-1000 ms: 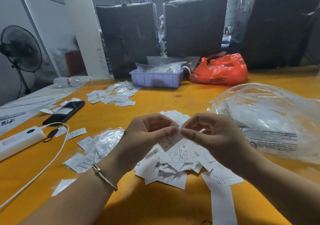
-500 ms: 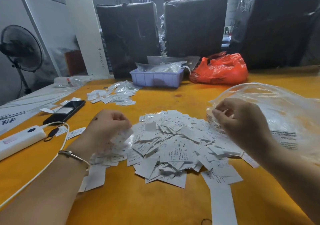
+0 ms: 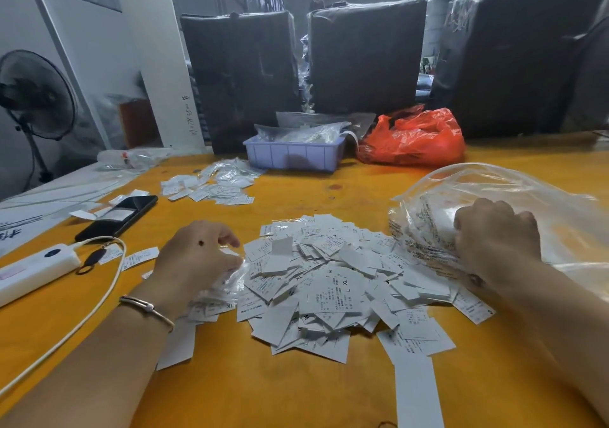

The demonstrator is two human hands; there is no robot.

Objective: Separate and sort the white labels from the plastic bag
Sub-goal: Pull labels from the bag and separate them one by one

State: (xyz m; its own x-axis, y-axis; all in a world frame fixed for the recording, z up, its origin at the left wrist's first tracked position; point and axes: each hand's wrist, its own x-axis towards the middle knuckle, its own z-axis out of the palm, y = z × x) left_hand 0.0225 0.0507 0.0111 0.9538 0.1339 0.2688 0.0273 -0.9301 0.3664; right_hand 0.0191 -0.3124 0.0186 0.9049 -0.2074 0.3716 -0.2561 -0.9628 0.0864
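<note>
Loose heap of small white printed paper labels (image 3: 324, 282) spread on the orange-yellow wooden table (image 3: 230, 394), centre of view, several marked XL, L, S. Hands well apart, one on each side of the heap. Left hand (image 3: 197, 259) at the heap's left edge, knuckles up, fingers curled down onto crinkled small clear plastic packets (image 3: 227, 282) and labels there; whether anything is actually pinched cannot be told. Thin metal bangle (image 3: 146, 307) on the left wrist. Right hand (image 3: 494, 240) at the heap's right edge, fingers curled over and gripping the printed rim of the large clear plastic bag (image 3: 514, 207), which lies on the table to the right, touching the heap. Second, smaller scatter of white labels and clear packets (image 3: 214, 185) farther back, left of centre. Behind it, lilac plastic tray (image 3: 293, 156) beside a crumpled red plastic bag (image 3: 412, 139). At left: black smartphone (image 3: 117, 218) lying flat, white power strip (image 3: 36, 271) with white cable (image 3: 82, 315).
</note>
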